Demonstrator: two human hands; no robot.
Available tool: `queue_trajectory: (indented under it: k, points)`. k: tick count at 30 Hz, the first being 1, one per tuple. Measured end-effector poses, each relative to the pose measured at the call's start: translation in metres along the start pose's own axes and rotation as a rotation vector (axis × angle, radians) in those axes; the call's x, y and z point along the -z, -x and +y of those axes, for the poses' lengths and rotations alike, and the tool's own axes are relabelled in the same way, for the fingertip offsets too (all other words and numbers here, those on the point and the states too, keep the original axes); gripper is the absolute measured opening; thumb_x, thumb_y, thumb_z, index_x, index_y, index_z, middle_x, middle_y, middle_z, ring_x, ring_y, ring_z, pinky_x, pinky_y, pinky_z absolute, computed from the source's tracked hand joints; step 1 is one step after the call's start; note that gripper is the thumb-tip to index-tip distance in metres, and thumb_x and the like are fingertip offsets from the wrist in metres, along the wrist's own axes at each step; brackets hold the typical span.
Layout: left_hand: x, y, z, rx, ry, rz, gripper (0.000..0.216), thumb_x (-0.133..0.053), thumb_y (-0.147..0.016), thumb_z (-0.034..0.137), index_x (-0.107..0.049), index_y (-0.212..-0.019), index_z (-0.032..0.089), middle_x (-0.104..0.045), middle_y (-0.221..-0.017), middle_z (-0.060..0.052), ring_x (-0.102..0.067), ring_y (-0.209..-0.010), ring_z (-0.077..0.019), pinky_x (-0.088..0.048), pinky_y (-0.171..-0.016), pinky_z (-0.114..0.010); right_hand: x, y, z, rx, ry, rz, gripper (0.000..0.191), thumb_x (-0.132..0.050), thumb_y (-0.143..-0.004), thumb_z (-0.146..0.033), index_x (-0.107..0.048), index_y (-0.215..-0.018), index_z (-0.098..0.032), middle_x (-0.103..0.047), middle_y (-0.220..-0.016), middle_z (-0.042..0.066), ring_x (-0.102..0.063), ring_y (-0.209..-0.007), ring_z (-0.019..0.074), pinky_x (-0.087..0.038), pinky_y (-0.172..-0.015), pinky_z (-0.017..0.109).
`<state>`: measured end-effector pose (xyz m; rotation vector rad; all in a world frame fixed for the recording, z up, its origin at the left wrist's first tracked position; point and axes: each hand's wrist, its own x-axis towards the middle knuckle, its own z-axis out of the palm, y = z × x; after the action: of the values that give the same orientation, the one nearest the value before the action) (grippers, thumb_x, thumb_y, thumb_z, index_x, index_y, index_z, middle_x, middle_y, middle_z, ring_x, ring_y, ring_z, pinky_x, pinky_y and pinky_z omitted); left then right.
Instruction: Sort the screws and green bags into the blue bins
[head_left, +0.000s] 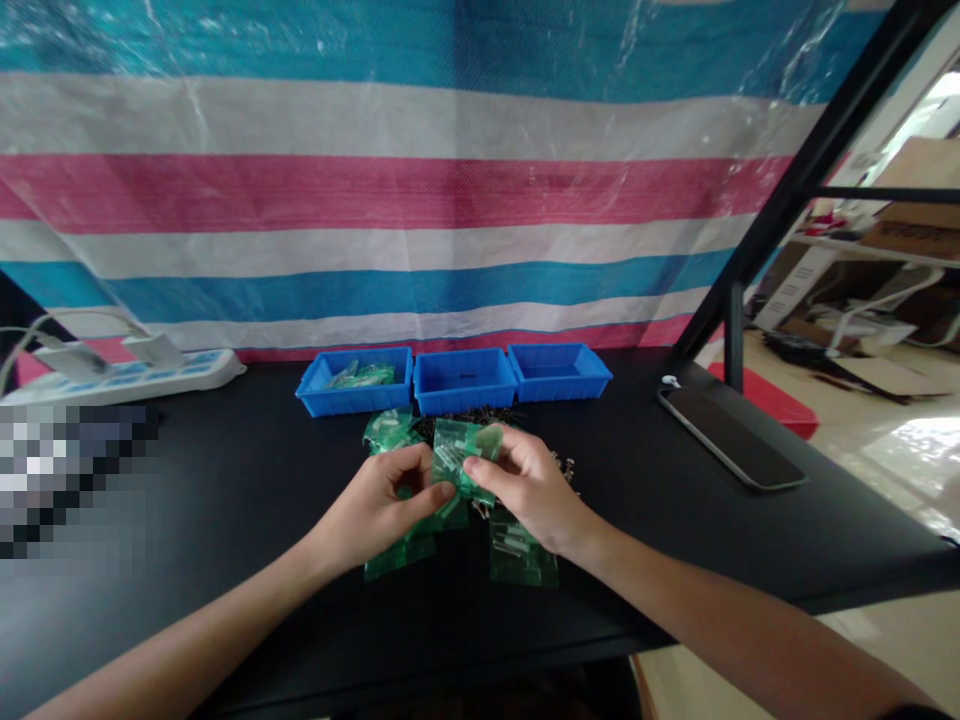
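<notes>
Arms (259, 605) over blk table (202, 500); R hand (536, 490) pinches bag (451, 448), L hand (382, 505) grip unclear. Behind bag: striped sheet (450, 190), 3 bins (465, 394), leftmost w/ grn pkts (365, 375).

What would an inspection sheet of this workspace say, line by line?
Surface: flat black tabletop.
Job's things: clear green plastic bag with slim pieces inside; more green bags on the tabletop and in the leftmost of three rectangular blue plastic bins; small dark pieces heaped by the bins.
Clutter: dark-screened phone lying right; pixelated patch left, unreadable.
Hands: right hand pinches the bag; left hand at its left edge, grip unclear.
Cables: white cables at plugs in a long white power strip.
Surroundings: blue, white and pink striped plastic sheet behind; black frame and brown cardboard boxes right.
</notes>
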<state>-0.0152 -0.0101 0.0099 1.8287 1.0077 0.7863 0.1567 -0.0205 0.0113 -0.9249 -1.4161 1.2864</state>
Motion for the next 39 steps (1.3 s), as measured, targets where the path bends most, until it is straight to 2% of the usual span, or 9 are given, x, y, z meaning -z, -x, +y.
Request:
queue_trajectory:
  k: [3, 8, 20, 30, 39]
  points:
    - [0.001, 0.001, -0.001, -0.023, -0.056, 0.007, 0.024, -0.056, -0.075, 0.035, -0.052, -0.064, 0.014, -0.045, -0.058, 0.003, -0.043, -0.056, -0.0105, -0.037, -0.053, -0.021, 0.001, 0.000, 0.000, 0.021, 0.024, -0.020, 0.014, -0.058, -0.073, -0.027, -0.048, -0.068, -0.018, -0.042, -0.058, -0.005, -0.037, -0.052, 0.0077, -0.030, -0.047, 0.021]
    - [0.000, 0.003, 0.003, -0.033, 0.003, -0.041, 0.020, -0.055, -0.076, 0.034, -0.058, -0.074, 0.014, -0.052, -0.064, 0.000, -0.050, -0.066, -0.0148, -0.042, -0.061, -0.024, 0.001, 0.001, 0.000, 0.025, 0.042, -0.037, 0.015, -0.057, -0.075, -0.028, -0.048, -0.068, -0.018, -0.041, -0.058, -0.005, -0.037, -0.052, 0.0078, -0.031, -0.046, 0.020]
    - [0.002, 0.004, 0.011, -0.042, 0.027, -0.135, 0.018, -0.054, -0.076, 0.030, -0.059, -0.077, 0.013, -0.056, -0.075, -0.003, -0.051, -0.075, -0.0180, -0.042, -0.072, -0.028, -0.003, 0.003, 0.001, 0.011, -0.028, -0.076, 0.011, -0.059, -0.071, -0.026, -0.053, -0.073, -0.017, -0.052, -0.067, -0.002, -0.048, -0.063, 0.0107, -0.037, -0.059, 0.023]
    - [0.002, 0.002, 0.007, -0.043, -0.027, -0.092, 0.019, -0.054, -0.077, 0.031, -0.059, -0.082, 0.013, -0.055, -0.072, -0.002, -0.051, -0.074, -0.0179, -0.043, -0.069, -0.028, 0.000, 0.002, 0.001, 0.014, 0.014, -0.064, 0.015, -0.058, -0.073, -0.030, -0.051, -0.072, -0.017, -0.044, -0.062, -0.003, -0.041, -0.057, 0.0087, -0.033, -0.053, 0.021]
    - [0.002, 0.001, 0.005, -0.032, -0.028, -0.084, 0.019, -0.055, -0.076, 0.031, -0.058, -0.080, 0.013, -0.053, -0.070, -0.001, -0.052, -0.073, -0.0177, -0.043, -0.067, -0.027, -0.001, 0.003, -0.002, 0.000, -0.034, -0.075, 0.013, -0.058, -0.073, -0.026, -0.050, -0.072, -0.016, -0.046, -0.064, -0.003, -0.042, -0.058, 0.0087, -0.032, -0.054, 0.022]
